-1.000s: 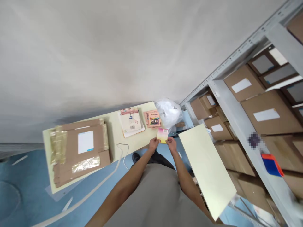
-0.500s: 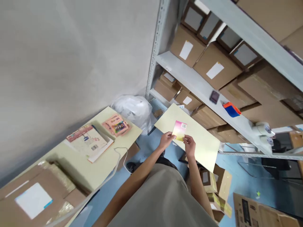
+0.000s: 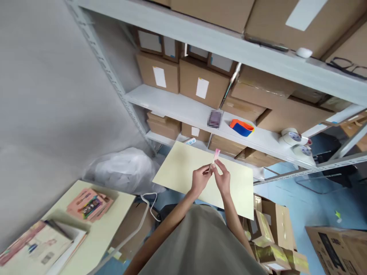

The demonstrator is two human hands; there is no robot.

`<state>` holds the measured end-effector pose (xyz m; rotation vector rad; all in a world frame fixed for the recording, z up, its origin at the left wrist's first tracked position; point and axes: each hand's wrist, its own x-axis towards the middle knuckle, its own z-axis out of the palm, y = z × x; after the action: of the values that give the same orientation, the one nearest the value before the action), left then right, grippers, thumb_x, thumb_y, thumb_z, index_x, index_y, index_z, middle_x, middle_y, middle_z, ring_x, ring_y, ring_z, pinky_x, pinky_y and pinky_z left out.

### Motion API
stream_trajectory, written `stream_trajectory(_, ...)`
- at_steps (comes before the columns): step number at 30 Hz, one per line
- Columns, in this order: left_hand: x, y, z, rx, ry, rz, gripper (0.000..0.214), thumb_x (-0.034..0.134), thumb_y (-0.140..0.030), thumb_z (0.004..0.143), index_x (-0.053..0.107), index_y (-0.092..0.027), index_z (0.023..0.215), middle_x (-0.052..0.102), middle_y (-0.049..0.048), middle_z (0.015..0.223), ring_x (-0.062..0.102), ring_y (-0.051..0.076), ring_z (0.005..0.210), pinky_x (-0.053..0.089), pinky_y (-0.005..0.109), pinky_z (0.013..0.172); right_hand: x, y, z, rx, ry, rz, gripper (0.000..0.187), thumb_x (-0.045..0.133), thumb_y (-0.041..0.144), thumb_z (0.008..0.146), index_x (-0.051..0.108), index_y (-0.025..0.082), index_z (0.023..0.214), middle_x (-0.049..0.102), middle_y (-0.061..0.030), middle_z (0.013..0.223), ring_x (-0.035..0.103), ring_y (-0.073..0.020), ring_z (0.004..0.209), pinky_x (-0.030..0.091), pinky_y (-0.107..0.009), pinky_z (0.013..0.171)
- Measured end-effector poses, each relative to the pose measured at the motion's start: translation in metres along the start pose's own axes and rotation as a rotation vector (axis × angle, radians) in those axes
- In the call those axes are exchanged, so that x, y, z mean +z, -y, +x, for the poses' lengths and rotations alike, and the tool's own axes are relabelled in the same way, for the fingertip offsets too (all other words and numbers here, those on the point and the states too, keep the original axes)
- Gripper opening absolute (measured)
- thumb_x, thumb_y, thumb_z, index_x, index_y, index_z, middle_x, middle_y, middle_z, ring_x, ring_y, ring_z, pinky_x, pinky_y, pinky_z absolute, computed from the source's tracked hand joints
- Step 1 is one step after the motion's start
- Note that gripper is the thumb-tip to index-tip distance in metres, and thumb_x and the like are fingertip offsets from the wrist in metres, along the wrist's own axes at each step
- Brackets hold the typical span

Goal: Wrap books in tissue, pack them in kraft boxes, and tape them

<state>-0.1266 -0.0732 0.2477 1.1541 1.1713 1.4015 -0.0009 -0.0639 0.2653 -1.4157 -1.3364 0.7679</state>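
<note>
Both my hands hold a small pink and yellow card (image 3: 215,156), seen almost edge-on, above a pale yellow table top (image 3: 183,172). My left hand (image 3: 200,178) pinches the card's lower edge with closed fingers. My right hand (image 3: 222,178) grips it from the right side, fingers pressed together.
A grey metal shelf rack (image 3: 183,109) holds many cardboard boxes (image 3: 197,82), an orange and blue object (image 3: 241,127) and tape rolls (image 3: 291,138). A white plastic bag (image 3: 123,170) lies at the wall. A second table (image 3: 114,214) at left carries pink packets (image 3: 88,202) and booklets (image 3: 37,246). Boxes (image 3: 272,236) stand on the blue floor.
My view has swung right from the left table to the shelf rack. The card went with my hands over the right table and turned from face-on to edge-on.
</note>
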Motion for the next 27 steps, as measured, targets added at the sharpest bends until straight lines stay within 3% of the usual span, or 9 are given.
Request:
stream_trajectory(3, 0.026, 0.004, 0.004, 0.154, 0.087, 0.194, 0.035, 0.079, -0.033, 0.094, 0.083, -0.027, 0.128, 0.081, 0.0075, 0.136, 0.08, 0.027, 0.119, 0.066, 0.044, 0.107, -0.019, -0.003, 0.013, 0.089, 0.001, 0.107, 0.063, 0.072, 0.072, 0.092, 0.085, 0.016, 0.118, 0.084, -0.0138, 0.116, 0.079, -0.0326, 0.107, 0.064, -0.045, 0.097)
stream_trajectory(5, 0.029, 0.008, 0.008, 0.177, 0.116, 0.255, 0.044, 0.083, -0.03, 0.09, 0.081, -0.028, 0.134, 0.077, 0.0089, 0.144, 0.073, 0.029, 0.133, 0.059, 0.047, 0.119, -0.032, -0.008, 0.02, 0.148, -0.004, 0.17, 0.063, 0.074, 0.072, 0.091, 0.086, 0.015, 0.114, 0.085, -0.0105, 0.105, 0.078, -0.0306, 0.096, 0.065, -0.041, 0.088)
stream_trajectory(7, 0.023, 0.011, 0.015, 0.066, 0.057, 0.249, 0.047, 0.085, -0.037, 0.09, 0.079, -0.026, 0.135, 0.075, 0.0119, 0.146, 0.071, 0.03, 0.137, 0.059, 0.048, 0.118, -0.043, -0.014, 0.026, 0.209, -0.002, 0.233, 0.058, 0.078, 0.071, 0.088, 0.086, 0.016, 0.108, 0.085, -0.0083, 0.1, 0.077, -0.0293, 0.093, 0.064, -0.039, 0.086)
stream_trajectory(9, 0.011, 0.013, 0.024, -0.137, -0.003, 0.173, 0.048, 0.085, -0.049, 0.091, 0.081, -0.021, 0.13, 0.078, 0.0157, 0.14, 0.075, 0.031, 0.128, 0.064, 0.046, 0.108, -0.05, -0.018, 0.03, 0.276, 0.021, 0.309, 0.054, 0.083, 0.069, 0.085, 0.087, 0.018, 0.106, 0.085, -0.0075, 0.101, 0.077, -0.0284, 0.093, 0.064, -0.038, 0.085)
stream_trajectory(12, -0.005, 0.01, 0.037, -0.36, 0.049, 0.008, 0.058, 0.085, -0.066, 0.086, 0.084, -0.015, 0.113, 0.084, 0.0162, 0.119, 0.08, 0.031, 0.114, 0.066, 0.043, 0.1, -0.051, -0.019, 0.035, 0.328, 0.1, 0.377, 0.052, 0.085, 0.066, 0.086, 0.086, 0.021, 0.111, 0.086, -0.0072, 0.106, 0.079, -0.0289, 0.096, 0.065, -0.04, 0.087)
stream_trajectory(17, -0.017, -0.007, 0.048, -0.4, 0.036, -0.031, 0.058, 0.09, -0.068, 0.077, 0.086, -0.016, 0.101, 0.086, 0.0126, 0.105, 0.081, 0.03, 0.106, 0.065, 0.039, 0.095, -0.039, -0.017, 0.045, 0.316, 0.189, 0.366, 0.05, 0.08, 0.062, 0.093, 0.084, 0.02, 0.12, 0.086, -0.0085, 0.113, 0.08, -0.0299, 0.101, 0.067, -0.042, 0.089)
stream_trajectory(20, -0.015, -0.015, 0.05, -0.332, -0.06, 0.025, 0.05, 0.089, -0.062, 0.079, 0.087, -0.016, 0.099, 0.086, 0.0111, 0.1, 0.081, 0.029, 0.099, 0.066, 0.037, 0.09, -0.031, -0.019, 0.052, 0.24, 0.093, 0.253, 0.052, 0.078, 0.059, 0.094, 0.08, 0.019, 0.128, 0.083, -0.0132, 0.124, 0.08, -0.0306, 0.106, 0.067, -0.043, 0.088)
stream_trajectory(23, -0.012, -0.02, 0.049, -0.166, -0.139, 0.172, 0.036, 0.083, -0.053, 0.088, 0.087, -0.019, 0.098, 0.086, 0.0084, 0.097, 0.081, 0.024, 0.086, 0.067, 0.035, 0.081, -0.028, -0.016, 0.054, 0.036, -0.03, 0.04, 0.047, 0.07, 0.051, 0.102, 0.073, 0.023, 0.14, 0.075, -0.016, 0.143, 0.075, -0.0308, 0.123, 0.066, -0.046, 0.096)
stream_trajectory(27, -0.011, -0.027, 0.047, 0.136, -0.038, 0.479, 0.021, 0.071, -0.039, 0.101, 0.088, -0.026, 0.103, 0.086, 0.0063, 0.108, 0.08, 0.023, 0.093, 0.066, 0.035, 0.09, -0.032, -0.009, 0.052, -0.331, 0.069, -0.294, 0.039, 0.059, 0.032, 0.111, 0.07, 0.032, 0.149, 0.057, -0.0119, 0.167, 0.049, -0.0338, 0.158, 0.051, -0.058, 0.121)
